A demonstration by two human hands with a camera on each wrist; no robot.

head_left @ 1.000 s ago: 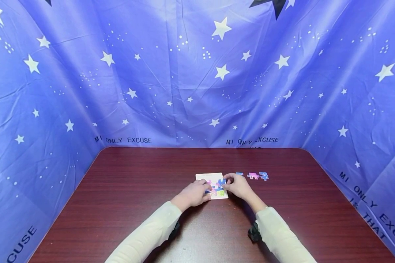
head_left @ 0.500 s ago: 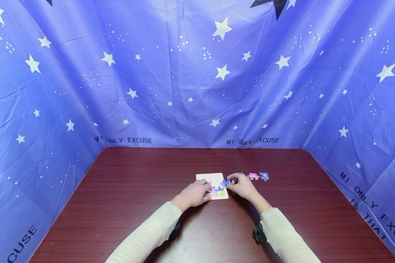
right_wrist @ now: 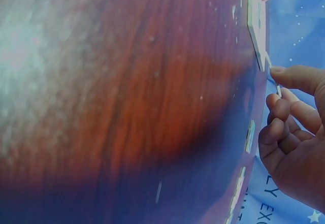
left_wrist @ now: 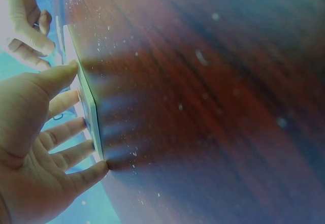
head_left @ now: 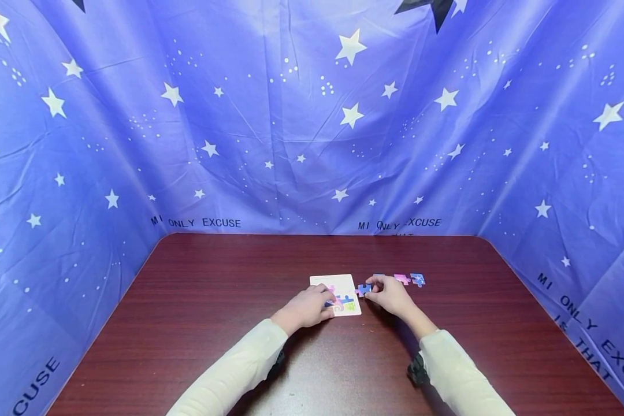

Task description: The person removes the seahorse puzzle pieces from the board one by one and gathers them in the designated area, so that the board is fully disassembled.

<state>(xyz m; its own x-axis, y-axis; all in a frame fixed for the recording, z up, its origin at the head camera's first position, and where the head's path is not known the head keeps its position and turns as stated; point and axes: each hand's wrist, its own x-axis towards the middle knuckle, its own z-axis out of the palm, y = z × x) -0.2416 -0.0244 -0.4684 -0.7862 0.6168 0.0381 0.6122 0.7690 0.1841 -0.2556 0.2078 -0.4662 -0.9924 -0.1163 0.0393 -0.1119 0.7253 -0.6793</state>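
Observation:
A white puzzle board lies flat on the table, with pink, blue and green pieces in its lower part. My left hand rests on its left side, partly covering the pieces. In the left wrist view the spread fingers touch the top and edge of the board. Just off the board's right edge, my right hand pinches a blue and pink puzzle piece between thumb and fingers. Seen from the right wrist, the thin edge of that puzzle piece shows between the fingertips, raised off the table.
Behind the right hand lie a blue piece, partly hidden, a pink piece and another blue piece, in a row. A dark red wooden table spreads around, with a blue star-print curtain on three sides.
My right hand has drawn the blue and pink piece rightward, from over the board to just beyond its right edge. The left hand has stayed in place on the board.

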